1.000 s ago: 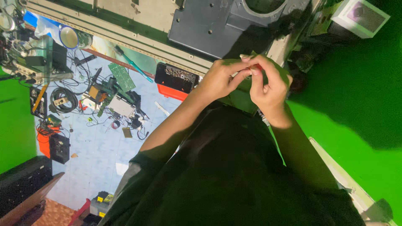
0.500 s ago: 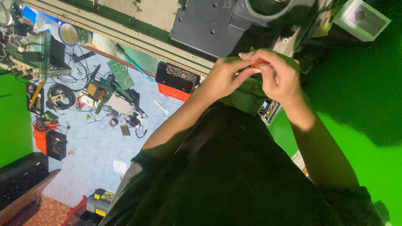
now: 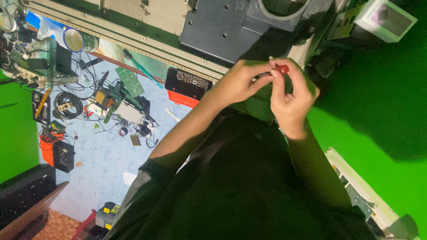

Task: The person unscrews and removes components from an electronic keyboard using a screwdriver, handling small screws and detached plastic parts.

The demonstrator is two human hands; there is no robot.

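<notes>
Holding a red-handled tool (image 3: pixel 278 70) between both hands' fingers (image 3: pixel 262 80).

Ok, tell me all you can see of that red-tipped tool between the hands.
The small tool looks like a slim screwdriver: a rounded red cap at one end and a thin dark shaft. It lies roughly level, held above a dark green part. The right hand pinches the red end with its fingers; the left hand grips the shaft end. Its tip is hidden, so its type is unclear.

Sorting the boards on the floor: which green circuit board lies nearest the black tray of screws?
The bare green circuit board, flat just left of the black tray; other boards lie farther left among cables.
</notes>
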